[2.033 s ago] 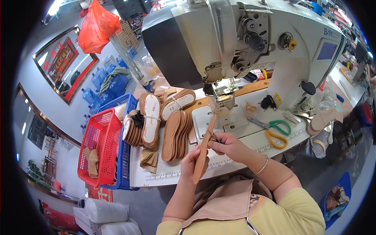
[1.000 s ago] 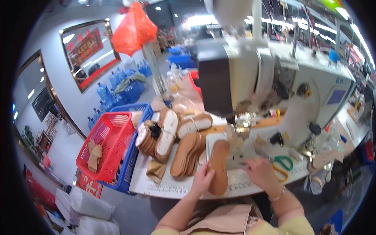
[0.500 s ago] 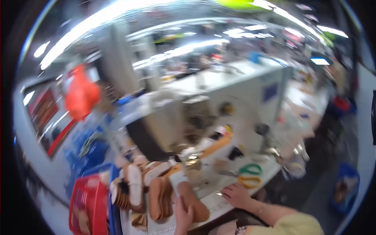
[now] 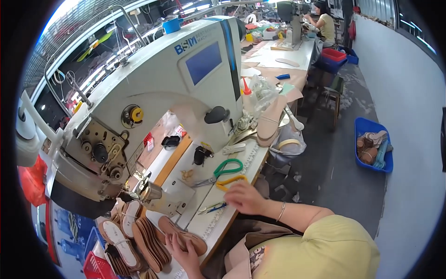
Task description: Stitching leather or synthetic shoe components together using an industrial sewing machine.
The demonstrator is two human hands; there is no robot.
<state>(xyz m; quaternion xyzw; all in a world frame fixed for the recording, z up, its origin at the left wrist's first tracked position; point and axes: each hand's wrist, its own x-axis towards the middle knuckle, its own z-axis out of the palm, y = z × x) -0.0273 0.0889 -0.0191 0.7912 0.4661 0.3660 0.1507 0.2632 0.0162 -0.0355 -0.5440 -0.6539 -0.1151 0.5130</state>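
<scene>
My left hand grips the near edge of a brown insole on the machine's white bed, its fingers bent against it. Several stacked brown insoles and pale-topped soles lie beside it on the left. My right hand hovers at the bed's front edge, fingers loosely apart, with nothing visible in them. Just beyond it are scissors with one green and one yellow handle. Blue-handled thread snips rest by its fingertips.
A large white sewing machine stands over the bed. Bound soles and plastic bags lie on the right. On the floor is a blue basket of pieces; a red basket stands at lower left. A co-worker sits farther back.
The blurred view has steadied and turned, so the sewing machine now looms larger. My left hand stays at the brown insole. My right hand remains near the scissors, its fingers now bent down.
</scene>
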